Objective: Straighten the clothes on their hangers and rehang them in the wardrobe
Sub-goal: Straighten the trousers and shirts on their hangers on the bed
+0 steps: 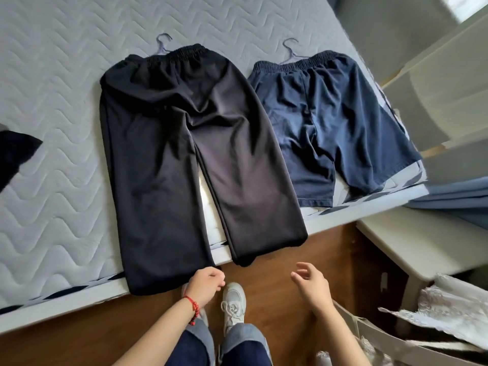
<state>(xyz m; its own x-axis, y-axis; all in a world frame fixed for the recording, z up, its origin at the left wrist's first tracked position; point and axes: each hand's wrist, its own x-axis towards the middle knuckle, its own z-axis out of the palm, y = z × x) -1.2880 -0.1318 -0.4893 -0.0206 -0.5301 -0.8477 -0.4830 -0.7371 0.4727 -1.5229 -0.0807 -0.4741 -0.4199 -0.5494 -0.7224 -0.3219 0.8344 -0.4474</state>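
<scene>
Black trousers (184, 143) lie flat on the grey quilted mattress (52, 75), legs hanging over its front edge, with a pale purple hanger hook (162, 44) showing above the waistband. To their right lie navy shorts (332, 128) with a hanger hook (289, 50) above their waistband. My left hand (204, 286), with a red bracelet at the wrist, hovers just below the left trouser leg's hem, fingers curled and empty. My right hand (310, 283) is held over the floor, fingers apart, holding nothing.
A dark garment (15, 151) pokes in at the mattress's left edge. A white cabinet (412, 247) and white wardrobe panels (435, 101) stand to the right. An open box with pale fabric (435, 313) sits at lower right. My feet stand on the wooden floor (277, 260).
</scene>
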